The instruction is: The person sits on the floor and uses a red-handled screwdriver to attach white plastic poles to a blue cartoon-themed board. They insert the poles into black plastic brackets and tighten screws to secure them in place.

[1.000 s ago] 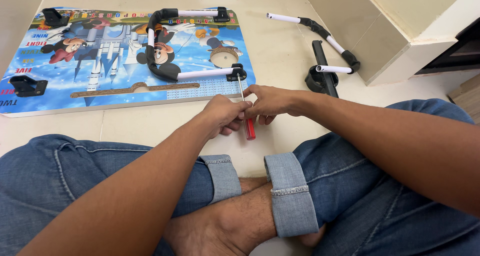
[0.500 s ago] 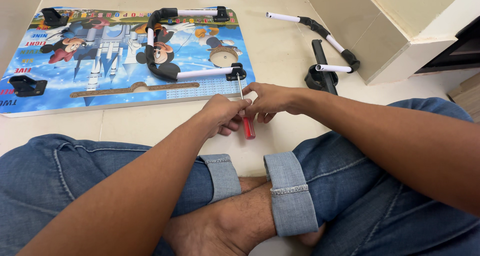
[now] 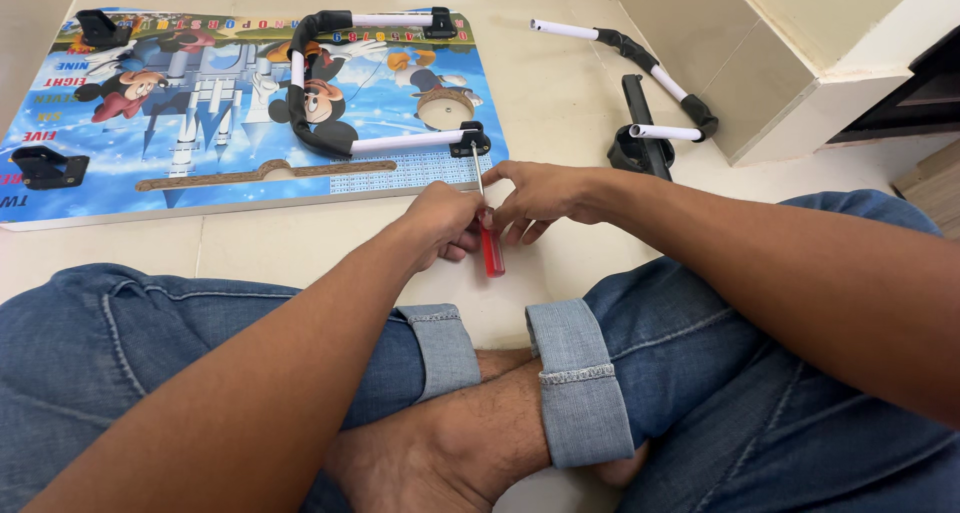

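I sit cross-legged on a tiled floor. Both hands meet on a red-handled screwdriver whose metal shaft points up to a black bracket at the near right corner of a colourful cartoon-printed board. My left hand grips the screwdriver at the top of the handle. My right hand pinches the shaft just beside it. A black-and-white tube leg frame lies folded on the board, joined to that bracket.
A second black-and-white leg frame lies on the floor to the right, beside a cream cabinet base. Black brackets sit at the board's left corners. My jeans-clad knees fill the foreground.
The hands and screwdriver stay at the bracket; my fingers have shifted slightly on the shaft. Nothing else moved.
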